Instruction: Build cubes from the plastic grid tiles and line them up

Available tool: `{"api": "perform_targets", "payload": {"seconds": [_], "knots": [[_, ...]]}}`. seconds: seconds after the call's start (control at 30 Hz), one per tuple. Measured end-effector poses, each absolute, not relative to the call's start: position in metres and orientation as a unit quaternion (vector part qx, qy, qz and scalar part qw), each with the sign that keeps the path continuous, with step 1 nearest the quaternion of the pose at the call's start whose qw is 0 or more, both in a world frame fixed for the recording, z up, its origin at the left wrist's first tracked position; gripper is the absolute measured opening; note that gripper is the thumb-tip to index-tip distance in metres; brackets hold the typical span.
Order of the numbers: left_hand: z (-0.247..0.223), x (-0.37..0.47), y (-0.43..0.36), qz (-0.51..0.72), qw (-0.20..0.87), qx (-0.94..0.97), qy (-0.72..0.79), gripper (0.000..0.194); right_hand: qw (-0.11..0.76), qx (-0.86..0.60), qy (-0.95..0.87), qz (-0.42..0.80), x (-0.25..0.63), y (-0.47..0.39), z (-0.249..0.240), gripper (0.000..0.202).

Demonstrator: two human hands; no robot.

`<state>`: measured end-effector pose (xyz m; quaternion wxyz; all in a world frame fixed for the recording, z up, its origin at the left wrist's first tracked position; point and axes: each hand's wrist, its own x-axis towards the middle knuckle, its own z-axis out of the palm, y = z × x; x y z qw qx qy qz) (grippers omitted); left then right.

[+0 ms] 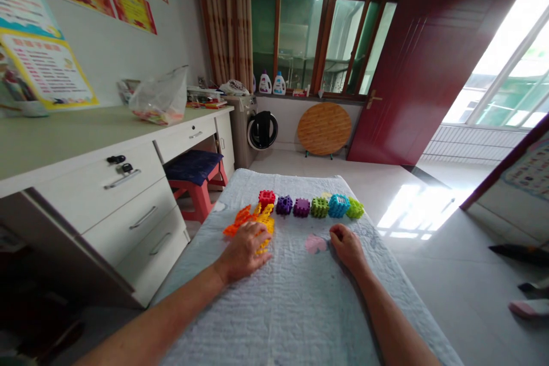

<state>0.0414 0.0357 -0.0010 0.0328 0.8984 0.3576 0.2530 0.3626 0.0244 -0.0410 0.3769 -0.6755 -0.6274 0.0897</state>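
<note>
My left hand (247, 246) lies over several flat yellow interlocking pieces (266, 224), its fingers spread and touching them. Part of the yellow pile is hidden under the fingers. Just behind and left of that hand are loose orange pieces (238, 221). My right hand (346, 245) rests on the cloth with its fingers curled in, and nothing shows in it. Beyond the hands stands a row of small knobbly cubes: a red cube (266, 198), an indigo cube (284, 205), a purple cube (301, 207), a green cube (319, 207), a blue cube (338, 205) and a lime-green cube (355, 207).
A pale blue quilted cloth (300, 309) covers the table. Along the left runs a white desk (141, 194) with a plastic bag (159, 97) on top. A pink stool (199, 183) stands between desk and table. Behind are a washing machine (244, 131) and a round wooden tabletop (325, 128).
</note>
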Motion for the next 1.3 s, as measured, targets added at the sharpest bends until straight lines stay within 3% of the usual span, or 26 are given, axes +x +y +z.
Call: {"api": "perform_targets", "payload": {"seconds": [0.13,0.27,0.37,0.5,1.3], "knots": [[-0.001,0.038,0.021,0.296,0.052,0.895,0.329,0.027,0.374,-0.675,-0.630,0.091,0.364,0.025,-0.043,0.017],[-0.006,0.011,0.071,0.380,0.087,0.782,0.485,0.034,0.369,-0.674,-0.633,0.091,0.365,0.027,-0.045,0.016],[-0.021,-0.006,0.116,0.348,0.104,0.740,0.566,0.044,0.371,-0.674,-0.632,0.091,0.365,0.027,-0.045,0.016],[-0.041,-0.012,0.143,0.300,0.121,0.761,0.562,0.040,0.370,-0.675,-0.631,0.096,0.364,0.027,-0.043,0.015],[-0.030,0.003,0.151,0.238,0.142,0.780,0.561,0.052,0.372,-0.674,-0.631,0.096,0.368,0.037,-0.045,0.018]]}}
